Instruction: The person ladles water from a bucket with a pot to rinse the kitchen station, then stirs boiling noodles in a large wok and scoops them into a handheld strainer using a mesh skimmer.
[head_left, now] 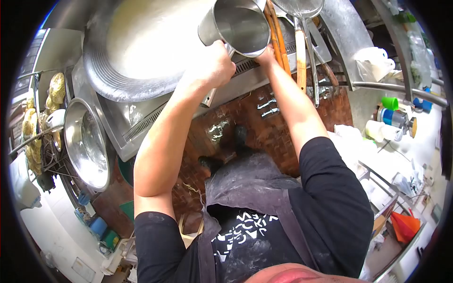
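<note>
A deep metal pot (242, 29) with a handle is tipped so that its open mouth faces me, and its bare inner wall shows. My left hand (212, 65) is closed around the handle, whose end sticks out below the fist. At the pot's lower right rim is my right hand (265, 55), its fingers mostly hidden, seeming to support the pot. Left of the pot, a very large wok (127, 87) holds something whitish, blurred by steam or glare. Beside my right hand lie long wooden sticks (278, 37).
A mesh strainer (302, 7) and wooden-handled tools (300, 59) rest on the steel stove to the right. A wide metal basin (87, 144) stands upright at left. White plastic bags (373, 63) and a green cup (390, 103) are at right. The brown tiled floor (255, 104) looks wet.
</note>
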Demonstrator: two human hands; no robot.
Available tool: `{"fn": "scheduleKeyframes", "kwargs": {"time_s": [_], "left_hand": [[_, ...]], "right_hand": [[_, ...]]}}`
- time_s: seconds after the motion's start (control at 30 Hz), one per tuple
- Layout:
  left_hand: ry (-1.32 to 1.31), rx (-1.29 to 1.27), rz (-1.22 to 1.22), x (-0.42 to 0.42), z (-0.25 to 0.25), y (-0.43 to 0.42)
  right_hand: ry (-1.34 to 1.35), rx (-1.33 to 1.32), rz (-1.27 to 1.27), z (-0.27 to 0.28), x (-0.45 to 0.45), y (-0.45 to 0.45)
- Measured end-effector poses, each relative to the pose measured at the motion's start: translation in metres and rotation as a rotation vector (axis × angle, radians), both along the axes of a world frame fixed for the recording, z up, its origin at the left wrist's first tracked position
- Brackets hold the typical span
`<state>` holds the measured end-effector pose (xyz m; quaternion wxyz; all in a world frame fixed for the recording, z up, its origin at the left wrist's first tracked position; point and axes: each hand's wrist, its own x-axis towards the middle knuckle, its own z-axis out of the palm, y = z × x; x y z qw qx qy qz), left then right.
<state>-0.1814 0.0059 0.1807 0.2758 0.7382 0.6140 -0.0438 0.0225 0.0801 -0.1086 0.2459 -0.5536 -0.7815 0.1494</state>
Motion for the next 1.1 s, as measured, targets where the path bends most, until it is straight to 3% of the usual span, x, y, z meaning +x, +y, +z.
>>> {"fn": "scheduleKeyframes", "kwargs": {"time_s": [0.17,0.27,0.33,0.4,0.47,0.5,0.63,0.7,0.8,0.9,0.97,1.07,1.1], "left_hand": [[-0.031,-0.020,0.029,0.018,0.010,0.015],[-0.079,0.110,-0.012,0.030,0.004,0.028],[-0.071,0.139,-0.009,0.045,0.007,0.034],[-0.028,0.175,-0.019,0.058,0.011,0.041],[0.045,0.207,-0.043,0.068,0.012,0.047],[0.038,0.186,-0.039,0.071,0.013,0.050],[0.088,0.134,-0.121,0.085,-0.003,0.067],[0.012,0.146,-0.073,0.086,0.007,0.062],[-0.002,0.193,-0.090,0.087,-0.004,0.060],[0.003,0.144,-0.063,0.091,-0.012,0.060],[0.025,0.154,-0.078,0.087,0.001,0.051],[-0.001,0.173,-0.066,0.081,0.008,0.044],[-0.021,0.183,-0.057,0.080,0.009,0.044]], "right_hand": [[-0.125,0.127,0.081,0.019,0.029,0.037],[-0.222,0.202,-0.069,0.051,0.052,0.044],[-0.119,0.139,-0.247,0.086,0.061,0.034],[-0.278,-0.121,-0.315,0.041,0.098,0.056],[-0.907,-0.152,0.124,0.060,0.115,0.074],[-0.992,-0.166,0.202,0.068,0.121,0.076],[-0.547,-0.608,-0.189,0.047,0.149,0.079],[-0.398,-0.944,-0.177,0.041,0.154,0.076],[-0.449,-0.966,-0.238,0.032,0.148,0.076],[-0.501,-0.759,-0.086,0.043,0.141,0.073],[-0.352,-0.171,-0.072,-0.025,0.168,0.090],[-0.400,-0.305,-0.272,0.056,0.112,0.057],[-0.404,-0.022,-0.330,-0.028,0.130,0.083]]}}
